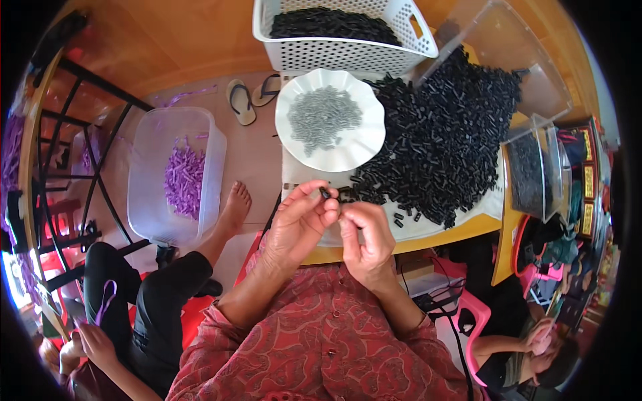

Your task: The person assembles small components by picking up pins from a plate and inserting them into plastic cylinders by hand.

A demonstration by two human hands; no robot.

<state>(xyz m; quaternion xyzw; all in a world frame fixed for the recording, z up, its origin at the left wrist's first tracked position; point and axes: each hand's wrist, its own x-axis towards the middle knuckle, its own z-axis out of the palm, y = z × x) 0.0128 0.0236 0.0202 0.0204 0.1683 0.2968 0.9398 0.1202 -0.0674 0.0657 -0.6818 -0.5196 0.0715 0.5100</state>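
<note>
Between the thumb and fingers of my left hand (294, 220) is a small black plastic piece (325, 193), tube-like in shape. My right hand (368, 240) is closed in a pinch just to the right of it; whatever its fingertips hold is too small to tell. Both hands are above the table's near edge. Beyond them stands a white wavy-rimmed plate (364, 148) with a heap of small silvery pins (324, 119). A large pile of similar black pieces (448, 140) spreads to the right, its nearest pieces close to my fingers.
A white perforated basket (334, 55) of black pieces stands at the back. Clear plastic bins (535, 87) are at the right. On the left, a translucent tub (144, 180) contains purple pieces (184, 177). Another person's hand (97, 344) is at lower left; someone else sits at lower right.
</note>
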